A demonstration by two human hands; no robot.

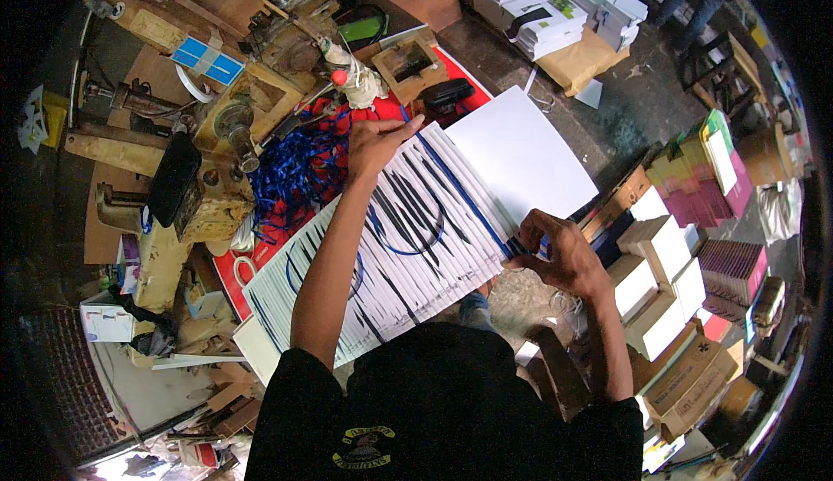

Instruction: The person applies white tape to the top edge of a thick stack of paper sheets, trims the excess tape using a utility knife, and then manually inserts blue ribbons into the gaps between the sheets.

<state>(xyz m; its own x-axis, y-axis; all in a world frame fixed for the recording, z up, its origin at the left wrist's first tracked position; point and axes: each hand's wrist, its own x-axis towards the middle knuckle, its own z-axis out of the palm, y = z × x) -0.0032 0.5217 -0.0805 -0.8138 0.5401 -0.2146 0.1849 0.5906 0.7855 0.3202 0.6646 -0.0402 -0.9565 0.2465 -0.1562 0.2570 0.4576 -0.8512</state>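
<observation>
A long overlapping row of white-paged booklets [468,251] lies slantwise in front of me, with dark edges showing between the pages. Thin blue ribbons [415,252] loop out over the row. My left hand [375,144] rests at the row's far edge, its visible fingers stretched toward the right. At the near right corner of the row, my right hand [562,254] is closed with bent fingers, pinching a blue ribbon beside the last booklet. A dark blue strip runs along that end between the hands. A blank white sheet [529,151] lies just beyond.
A heap of blue ribbon [299,158] lies on a red surface at left, beside a worn metal machine [234,130]. A string-wrapped cone [357,78] stands at the far side. Book stacks [664,277] and a cardboard box [690,386] are at right; paper piles [542,26] stand farther back.
</observation>
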